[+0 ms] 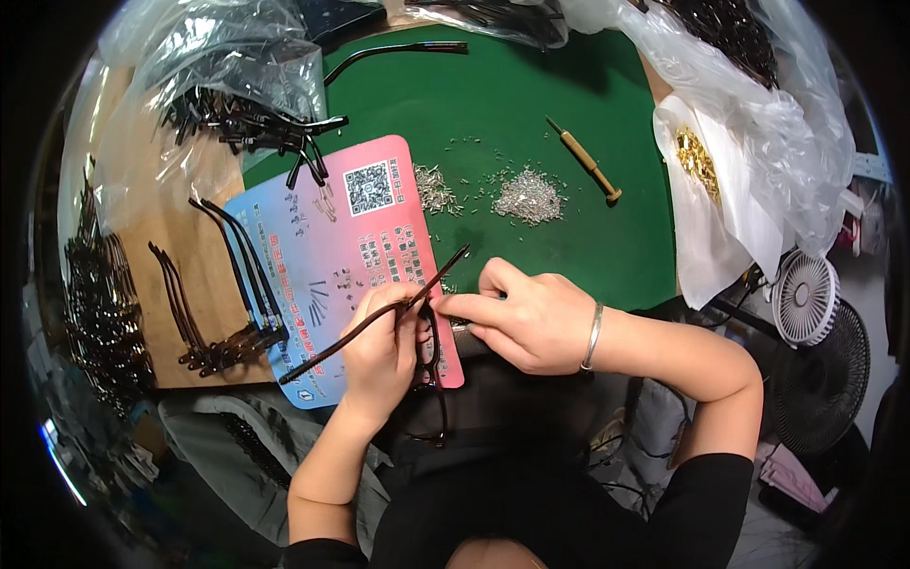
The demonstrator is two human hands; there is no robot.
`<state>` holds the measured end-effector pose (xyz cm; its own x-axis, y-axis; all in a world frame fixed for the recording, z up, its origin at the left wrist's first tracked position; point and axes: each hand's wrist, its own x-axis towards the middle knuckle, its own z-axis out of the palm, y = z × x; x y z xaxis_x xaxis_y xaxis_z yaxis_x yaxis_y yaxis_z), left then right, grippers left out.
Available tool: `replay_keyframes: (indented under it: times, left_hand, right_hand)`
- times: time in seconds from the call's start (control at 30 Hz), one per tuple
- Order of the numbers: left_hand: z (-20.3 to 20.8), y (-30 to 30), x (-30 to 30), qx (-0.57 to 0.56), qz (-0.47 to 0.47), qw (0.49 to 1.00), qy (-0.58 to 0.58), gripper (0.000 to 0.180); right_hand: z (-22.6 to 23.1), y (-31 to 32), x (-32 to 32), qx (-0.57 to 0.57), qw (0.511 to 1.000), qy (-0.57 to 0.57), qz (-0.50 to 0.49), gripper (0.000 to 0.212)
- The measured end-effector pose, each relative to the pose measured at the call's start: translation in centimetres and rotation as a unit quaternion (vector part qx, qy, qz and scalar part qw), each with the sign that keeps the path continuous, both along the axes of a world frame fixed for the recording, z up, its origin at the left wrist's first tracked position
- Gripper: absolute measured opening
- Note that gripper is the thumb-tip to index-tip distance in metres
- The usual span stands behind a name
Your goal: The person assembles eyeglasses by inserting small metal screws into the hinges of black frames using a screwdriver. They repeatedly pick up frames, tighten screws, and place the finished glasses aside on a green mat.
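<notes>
The left hand (379, 346), pointing up, is clamped on dark brown glasses (316, 359); the right hand (531, 322) points across, fingers curled toward them, its grip hard to tell; one long, slim temple slants over the pink-and-blue mat (327, 237)

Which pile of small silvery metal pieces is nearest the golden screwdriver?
The wider right pile; the smaller left pile lies beside the pink-blue rounded mat.

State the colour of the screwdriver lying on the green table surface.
The screwdriver is golden tan, seen best in the head view.
</notes>
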<state>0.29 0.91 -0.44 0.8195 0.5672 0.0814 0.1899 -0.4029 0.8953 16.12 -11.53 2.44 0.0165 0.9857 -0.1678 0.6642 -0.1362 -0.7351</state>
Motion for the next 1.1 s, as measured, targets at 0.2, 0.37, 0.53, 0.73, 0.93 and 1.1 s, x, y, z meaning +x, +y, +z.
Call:
replay_keyframes:
  times: [0.2, 0.37, 0.53, 0.73, 0.93, 1.1]
  left_hand:
    - [-0.3, -0.3, -0.3, -0.008, 0.017, 1.000, 0.004, 0.011]
    - [-0.3, -0.2, 0.0, 0.002, 0.013, 1.000, -0.009, 0.011]
    - [-0.2, -0.1, 0.1, 0.000, 0.016, 1.000, -0.005, 0.010]
    - [-0.4, -0.2, 0.1, 0.017, 0.030, 0.999, 0.002, 0.008]
    - [-0.3, -0.4, 0.2, 0.016, 0.046, 0.999, 0.004, 0.010]
    - [-0.5, -0.5, 0.1, -0.007, 0.074, 0.997, 0.038, 0.015]
  right_hand:
    - [-0.2, 0.6, -0.1, -0.016, 1.000, 0.008, 0.004, 0.040]
    - [-0.5, 0.5, -0.1, -0.006, 1.000, -0.002, -0.002, 0.040]
    - [-0.2, 1.2, 0.8, 0.077, 0.988, -0.115, 0.074, 0.033]
    - [-1.3, 2.2, 1.8, 0.208, 0.933, -0.265, 0.124, 0.024]
    - [-1.5, 2.6, 1.4, 0.223, 0.945, -0.220, 0.098, 0.018]
    - [-1.6, 2.8, 1.6, 0.216, 0.938, -0.249, 0.110, 0.020]
